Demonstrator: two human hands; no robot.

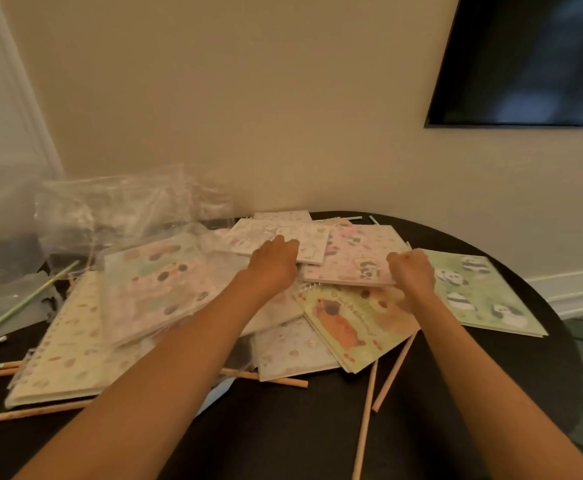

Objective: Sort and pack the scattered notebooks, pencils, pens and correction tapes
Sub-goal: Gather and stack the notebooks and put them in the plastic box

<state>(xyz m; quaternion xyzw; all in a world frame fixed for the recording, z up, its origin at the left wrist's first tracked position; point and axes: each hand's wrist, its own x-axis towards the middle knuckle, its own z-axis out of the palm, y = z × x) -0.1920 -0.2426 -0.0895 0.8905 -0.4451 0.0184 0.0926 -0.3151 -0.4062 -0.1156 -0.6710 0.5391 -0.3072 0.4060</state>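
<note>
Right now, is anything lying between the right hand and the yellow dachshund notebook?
Yes. The pink notebook lies across the far, spiral edge of the yellow dachshund notebook, and the right hand holds the pink one's corner.

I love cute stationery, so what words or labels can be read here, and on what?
"Dachshund", blurred so uncertain: curved across the yellow spiral notebook.
Small label on the pink panda notebook: too blurred to read.
Green panda notebook and pencils: no readable text.
</note>
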